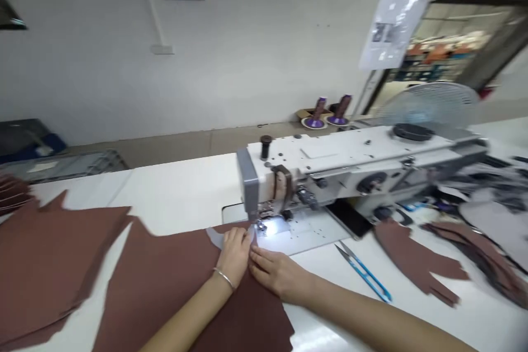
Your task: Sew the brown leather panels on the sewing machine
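Note:
A large brown panel (165, 269), leather-like, lies on the white table with its upper edge at the sewing machine (272, 176). My left hand (235, 256), a bracelet at its wrist, is closed over a grey curved strip (215, 237) on the panel's upper edge; part of the strip is hidden under the fingers. Beside it my right hand (278, 272) rests on the panel's right edge, fingers stretched towards the needle area. Light from the machine falls on the metal plate (303, 234) just right of the fingertips.
Blue-handled thread snips (365, 272) lie right of my hands, near a dark phone (350, 219). Brown cut pieces (416, 261) are further right. More brown panels (53, 264) are stacked at left. Thread cones (317, 113) and a fan (429, 102) stand behind the machine.

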Available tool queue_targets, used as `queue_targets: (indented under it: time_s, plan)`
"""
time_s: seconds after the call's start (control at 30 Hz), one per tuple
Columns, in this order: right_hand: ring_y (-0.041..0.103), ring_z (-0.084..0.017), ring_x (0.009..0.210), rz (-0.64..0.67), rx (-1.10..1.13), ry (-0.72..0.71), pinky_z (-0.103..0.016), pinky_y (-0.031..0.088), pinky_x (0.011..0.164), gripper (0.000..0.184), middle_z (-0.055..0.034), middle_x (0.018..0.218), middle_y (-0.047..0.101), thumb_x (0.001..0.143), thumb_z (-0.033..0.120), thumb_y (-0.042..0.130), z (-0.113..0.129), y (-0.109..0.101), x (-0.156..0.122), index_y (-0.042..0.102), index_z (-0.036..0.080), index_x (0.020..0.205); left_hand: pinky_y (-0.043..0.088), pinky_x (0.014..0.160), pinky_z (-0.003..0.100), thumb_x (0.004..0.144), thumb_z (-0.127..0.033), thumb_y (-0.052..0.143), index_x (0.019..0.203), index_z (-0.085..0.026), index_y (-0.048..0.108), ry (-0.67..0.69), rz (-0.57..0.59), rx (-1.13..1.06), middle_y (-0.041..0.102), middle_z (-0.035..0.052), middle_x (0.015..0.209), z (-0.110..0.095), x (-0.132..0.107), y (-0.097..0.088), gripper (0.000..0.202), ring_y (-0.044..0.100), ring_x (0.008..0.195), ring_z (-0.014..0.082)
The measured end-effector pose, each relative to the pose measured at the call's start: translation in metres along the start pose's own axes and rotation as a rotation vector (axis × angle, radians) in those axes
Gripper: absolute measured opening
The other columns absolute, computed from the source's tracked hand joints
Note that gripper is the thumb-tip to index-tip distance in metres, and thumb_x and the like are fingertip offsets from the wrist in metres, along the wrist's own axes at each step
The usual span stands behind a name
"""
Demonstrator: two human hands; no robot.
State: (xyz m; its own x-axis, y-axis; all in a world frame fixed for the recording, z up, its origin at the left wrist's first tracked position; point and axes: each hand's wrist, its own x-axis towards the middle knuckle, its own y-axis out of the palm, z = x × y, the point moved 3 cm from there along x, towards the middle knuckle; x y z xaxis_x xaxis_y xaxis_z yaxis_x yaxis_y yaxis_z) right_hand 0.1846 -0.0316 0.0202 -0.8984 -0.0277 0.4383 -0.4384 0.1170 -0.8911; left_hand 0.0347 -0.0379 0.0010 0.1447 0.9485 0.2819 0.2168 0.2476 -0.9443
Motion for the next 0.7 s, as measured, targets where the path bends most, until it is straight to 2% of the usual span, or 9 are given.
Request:
queue_targets:
  time_s: [0.1,0.23,0.43,0.7]
  plan:
    - [0.053,-0.027,0.119,-0.02,-0.019,0.024,-0.038,0.044,0.105,0.026,-0.0194,0.115,0.062,0.095,0.015,0.042,-0.002,-0.01,-0.012,0.062,0.003,0.107,0.045,0.083,0.039,0.087,-0.007,0.04,0.114,-0.018,0.061,-0.02,-0.007,0.046,0.058,0.0098,0.101,-0.009,0.003,0.011,0.036,0.049,0.096,0.0232]
    - [0.058,-0.026,0.111,-0.077,-0.08,0.014,-0.039,0.046,0.101,0.021,-0.0202,0.111,0.063,0.093,0.015,0.047,-0.005,-0.009,-0.02,0.062,0.003,0.103,0.044,0.081,0.038,0.085,-0.005,0.044,0.111,-0.013,0.062,0.021,-0.083,0.144,0.058,0.0115,0.101,-0.019,0.005,0.019,0.033,0.048,0.095,0.0244]
    - [0.063,-0.026,0.086,-0.084,-0.158,-0.008,-0.04,0.053,0.079,0.017,-0.0183,0.088,0.066,0.089,0.013,0.047,-0.005,-0.008,-0.024,0.062,0.006,0.089,0.043,0.072,0.034,0.079,-0.004,0.054,0.105,-0.01,0.064,0.039,-0.182,0.306,0.059,0.0104,0.095,-0.036,0.011,0.015,0.028,0.048,0.086,0.0236]
    - [0.062,-0.024,0.076,-0.068,-0.173,-0.003,-0.04,0.052,0.072,0.017,-0.0165,0.079,0.065,0.088,0.012,0.045,-0.003,-0.014,-0.022,0.061,0.008,0.082,0.043,0.068,0.034,0.078,-0.004,0.057,0.102,-0.009,0.065,0.093,-0.2,0.334,0.059,0.0102,0.09,-0.043,0.016,0.011,0.025,0.048,0.082,0.0236]
